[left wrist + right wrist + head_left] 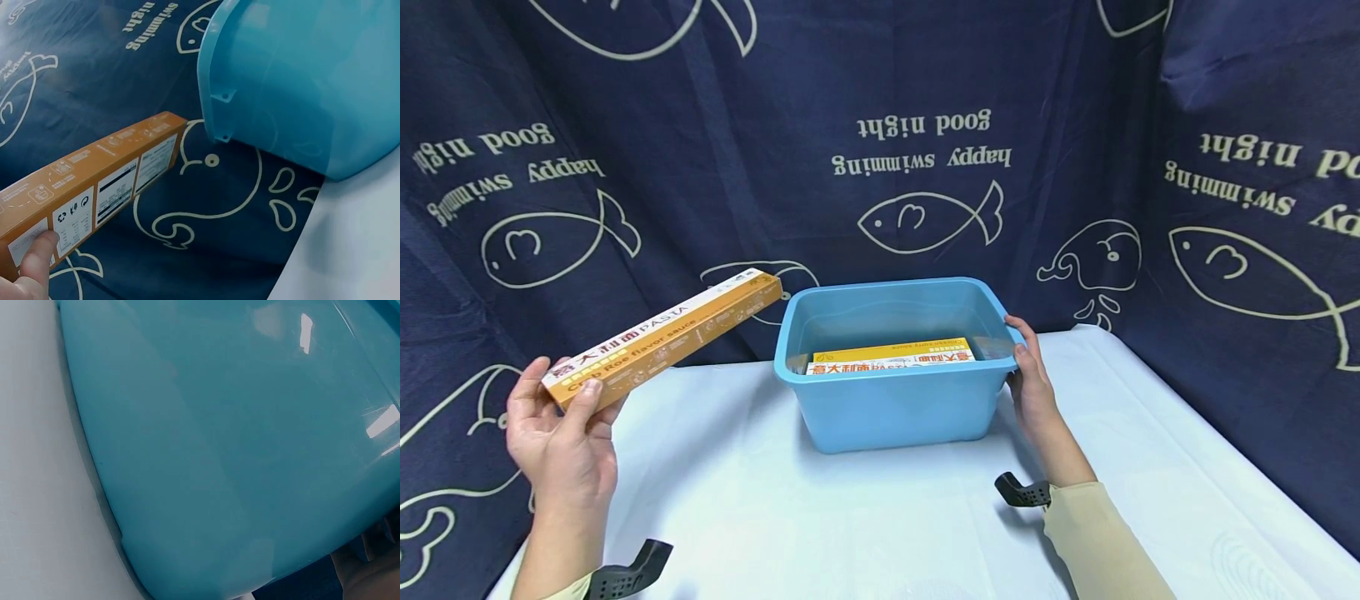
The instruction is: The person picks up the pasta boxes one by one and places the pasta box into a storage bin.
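My left hand holds one end of a long orange-and-white pasta box, labelled Crab Roe flavor sauce, raised left of the bin and slanting up toward the right. In the left wrist view, a fingertip presses on the printed side of that box. On the table stands a blue plastic bin. Its right end rim is gripped by my right hand. Inside the bin lies a yellow-and-white pasta box, partly hidden by the front wall. The right wrist view shows mostly the bin's outer wall.
A white cloth covers the table. Behind and on both sides hangs a dark blue curtain with fish drawings and upside-down lettering. The bin's back edge stands close to the curtain.
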Available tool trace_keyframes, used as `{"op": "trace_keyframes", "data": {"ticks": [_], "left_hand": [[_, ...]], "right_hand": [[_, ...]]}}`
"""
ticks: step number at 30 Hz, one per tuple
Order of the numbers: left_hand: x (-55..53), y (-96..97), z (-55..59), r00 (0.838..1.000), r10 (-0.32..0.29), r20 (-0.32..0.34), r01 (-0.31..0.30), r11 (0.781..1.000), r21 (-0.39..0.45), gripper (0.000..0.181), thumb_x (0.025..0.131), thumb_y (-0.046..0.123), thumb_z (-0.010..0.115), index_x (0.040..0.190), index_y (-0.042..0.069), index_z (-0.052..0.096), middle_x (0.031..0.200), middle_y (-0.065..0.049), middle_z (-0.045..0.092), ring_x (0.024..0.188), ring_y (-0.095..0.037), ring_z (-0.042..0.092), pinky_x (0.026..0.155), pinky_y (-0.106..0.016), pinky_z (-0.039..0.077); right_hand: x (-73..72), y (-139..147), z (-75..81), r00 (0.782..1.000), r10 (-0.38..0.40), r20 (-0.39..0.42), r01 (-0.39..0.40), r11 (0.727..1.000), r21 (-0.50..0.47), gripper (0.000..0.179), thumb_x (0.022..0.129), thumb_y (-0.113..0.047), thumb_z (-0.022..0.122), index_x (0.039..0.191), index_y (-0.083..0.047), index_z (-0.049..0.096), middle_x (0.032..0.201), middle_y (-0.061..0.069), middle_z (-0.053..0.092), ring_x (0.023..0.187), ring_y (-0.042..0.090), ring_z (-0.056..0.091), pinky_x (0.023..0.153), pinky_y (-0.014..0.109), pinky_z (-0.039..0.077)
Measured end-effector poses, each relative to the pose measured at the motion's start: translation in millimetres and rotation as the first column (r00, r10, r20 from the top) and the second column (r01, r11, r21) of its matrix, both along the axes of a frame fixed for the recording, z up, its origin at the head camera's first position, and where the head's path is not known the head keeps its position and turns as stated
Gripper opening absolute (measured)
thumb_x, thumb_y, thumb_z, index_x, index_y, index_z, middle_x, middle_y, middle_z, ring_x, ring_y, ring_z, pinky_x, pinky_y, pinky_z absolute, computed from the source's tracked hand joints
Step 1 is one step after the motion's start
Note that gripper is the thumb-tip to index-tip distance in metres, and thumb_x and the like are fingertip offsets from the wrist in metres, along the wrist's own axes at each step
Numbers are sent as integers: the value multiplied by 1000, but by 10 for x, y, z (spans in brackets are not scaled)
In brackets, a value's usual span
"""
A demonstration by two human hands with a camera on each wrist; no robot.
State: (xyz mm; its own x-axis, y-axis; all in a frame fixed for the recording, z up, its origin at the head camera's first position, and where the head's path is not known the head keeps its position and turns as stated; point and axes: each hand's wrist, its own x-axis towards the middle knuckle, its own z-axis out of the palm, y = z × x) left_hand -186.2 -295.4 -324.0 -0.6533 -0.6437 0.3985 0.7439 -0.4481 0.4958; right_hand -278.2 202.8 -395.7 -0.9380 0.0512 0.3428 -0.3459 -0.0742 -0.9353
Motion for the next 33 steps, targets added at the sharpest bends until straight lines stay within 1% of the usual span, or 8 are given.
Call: {"op": "trace_keyframes", "data": {"ticks": [3, 6, 10, 15, 22, 27, 29, 33], "left_hand": [[-9, 28, -7, 999, -32, 26, 32, 999, 6, 58, 83, -28, 55, 133, 2, 52, 132, -16, 44, 127, -33, 52, 72, -41, 60], [-13, 54, -8, 995, -62, 76, 61, 998, 3, 58, 85, -26, 55, 134, 5, 51, 134, -13, 44, 130, -31, 50, 72, -41, 60], [-18, 99, -27, 989, -81, 123, 84, 996, -23, 58, 85, -25, 56, 134, 6, 52, 135, -12, 45, 127, -28, 52, 73, -40, 61], [-24, 143, -59, 987, -97, 131, 106, 993, -58, 58, 85, -26, 55, 134, 5, 52, 134, -13, 46, 120, -27, 57, 73, -39, 61], [-45, 173, -83, 982, -115, 150, 128, 989, -79, 58, 85, -25, 55, 135, 5, 51, 135, -13, 46, 119, -27, 56, 74, -38, 61], [-47, 179, -97, 966, -126, 227, 165, 973, -161, 61, 88, -21, 57, 139, 11, 46, 137, -10, 45, 122, -24, 54, 78, -33, 61], [-50, 171, -103, 962, -135, 238, 181, 966, -183, 61, 89, -20, 56, 140, 11, 45, 138, -10, 46, 121, -23, 55, 78, -32, 61], [-71, 145, -129, 959, -158, 235, 211, 953, -218, 61, 89, -19, 55, 142, 11, 43, 138, -10, 49, 114, -19, 59, 79, -30, 61]], "right_hand": [[0, 2, 1, 1000, -2, 2, 2, 1000, 1, 55, 99, -43, 34, 152, -32, 28, 162, 6, 21, 152, 33, 16, 121, 66, 1], [-5, 7, -5, 1000, -3, -2, 3, 1000, 3, 55, 99, -44, 34, 152, -31, 28, 162, 6, 21, 152, 33, 16, 121, 66, 2], [-8, 9, -11, 1000, -1, -9, 1, 1000, 0, 55, 99, -46, 35, 152, -31, 29, 161, 6, 21, 152, 34, 16, 121, 66, 2], [-15, 7, -14, 1000, 3, -21, -3, 1000, -8, 55, 99, -44, 34, 152, -30, 29, 161, 7, 22, 151, 32, 17, 122, 65, 3], [-14, 22, 11, 1000, 1, -20, -1, 1000, 2, 54, 99, -44, 34, 151, -31, 29, 161, 5, 22, 152, 31, 16, 122, 65, 2], [-14, 19, 15, 1000, 10, -27, -10, 1000, -11, 55, 98, -43, 33, 152, -30, 29, 161, 7, 21, 151, 33, 16, 121, 65, 3], [-12, 13, 6, 1000, 12, -25, -12, 1000, -18, 55, 98, -42, 33, 152, -29, 29, 161, 8, 20, 151, 33, 16, 121, 66, 2], [-3, 8, -9, 1000, 6, -20, -7, 999, -33, 55, 98, -40, 34, 151, -28, 29, 162, 7, 20, 151, 33, 15, 121, 66, 2]]}}
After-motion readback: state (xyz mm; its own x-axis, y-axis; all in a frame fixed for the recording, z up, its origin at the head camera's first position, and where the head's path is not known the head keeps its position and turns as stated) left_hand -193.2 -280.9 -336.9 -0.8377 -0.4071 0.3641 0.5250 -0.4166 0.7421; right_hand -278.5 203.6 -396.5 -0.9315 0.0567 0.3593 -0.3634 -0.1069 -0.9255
